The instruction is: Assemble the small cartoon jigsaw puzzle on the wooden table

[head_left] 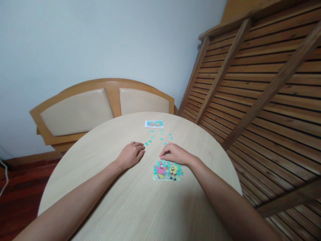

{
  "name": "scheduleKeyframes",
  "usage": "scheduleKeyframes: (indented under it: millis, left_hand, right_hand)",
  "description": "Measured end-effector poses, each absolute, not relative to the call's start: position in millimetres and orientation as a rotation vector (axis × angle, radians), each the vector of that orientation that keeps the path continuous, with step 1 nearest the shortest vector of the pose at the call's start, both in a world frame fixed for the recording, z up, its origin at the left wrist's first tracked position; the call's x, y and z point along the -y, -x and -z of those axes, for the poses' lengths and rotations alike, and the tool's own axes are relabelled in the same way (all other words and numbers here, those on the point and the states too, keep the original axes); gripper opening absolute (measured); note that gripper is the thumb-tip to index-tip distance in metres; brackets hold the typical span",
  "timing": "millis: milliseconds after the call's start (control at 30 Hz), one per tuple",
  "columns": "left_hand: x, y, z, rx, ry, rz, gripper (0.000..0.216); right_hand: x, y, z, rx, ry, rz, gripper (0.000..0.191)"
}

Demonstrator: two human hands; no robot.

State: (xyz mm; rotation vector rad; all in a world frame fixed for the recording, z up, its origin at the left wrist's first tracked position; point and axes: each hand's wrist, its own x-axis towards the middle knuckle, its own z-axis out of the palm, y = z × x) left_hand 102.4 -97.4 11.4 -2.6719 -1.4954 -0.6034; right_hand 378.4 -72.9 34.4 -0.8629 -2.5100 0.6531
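Observation:
A partly joined jigsaw puzzle (167,171) lies flat on the table, with a pink starfish figure, a figure in the middle and a yellow sponge figure on a teal ground. Over its upper edge is my right hand (177,154), thumb and forefinger pinched together; whatever is between the fingertips is too small to make out. My left hand (131,154) rests palm down to the left of the puzzle, fingers stretched out. Its fingertips reach a loose teal puzzle piece (146,144). Another loose piece (161,139) lies beyond my right hand, among several scattered ones.
A picture card (153,124) with the same figures lies near the far edge of the round wooden table (120,204). Behind the table stands a padded headboard (77,112) against a pale wall. A slatted wooden frame (250,100) leans along the right side.

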Motion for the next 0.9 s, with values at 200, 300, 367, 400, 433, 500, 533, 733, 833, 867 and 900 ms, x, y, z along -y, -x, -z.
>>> scheduleKeyframes:
  millis: [200, 300, 367, 400, 433, 500, 533, 733, 833, 867, 900]
  left_hand:
    - [104, -109, -21, 1.499, 2.710, 0.593, 0.026]
    - [106, -113, -22, 1.542, 2.741, 0.625, 0.018]
    - [105, -114, -19, 1.608, 2.763, 0.683, 0.015]
    - [104, -114, -18, 1.644, 2.785, 0.720, 0.014]
    - [103, -114, -17, 1.677, 2.818, 0.762, 0.013]
    - [102, -113, -14, 1.724, 2.915, 0.842, 0.014]
    - [102, -113, -13, 1.734, 2.968, 0.879, 0.015]
    - [112, -117, -16, 1.711, 3.219, 1.002, 0.024]
    - [118, -118, -22, 1.705, 3.297, 0.931, 0.032]
    - [120, -118, -24, 1.678, 3.315, 0.886, 0.033]
    - [121, -118, -26, 1.627, 3.335, 0.835, 0.032]
  right_hand:
    - [72, -378, -34, 2.494, 0.868, -0.683, 0.013]
    - [72, -377, -33, 2.481, 0.886, -0.690, 0.014]
    - [72, -377, -34, 2.472, 0.908, -0.692, 0.014]
    - [73, -377, -34, 2.469, 0.915, -0.691, 0.015]
    - [73, -377, -33, 2.470, 0.919, -0.687, 0.015]
    - [72, -378, -33, 2.473, 0.920, -0.668, 0.015]
    - [72, -378, -32, 2.475, 0.920, -0.652, 0.015]
    - [67, -380, -29, 2.483, 0.952, -0.508, 0.016]
    - [67, -381, -28, 2.480, 0.981, -0.464, 0.016]
    - [67, -382, -28, 2.477, 0.991, -0.455, 0.016]
    - [67, -382, -27, 2.474, 0.999, -0.445, 0.016]
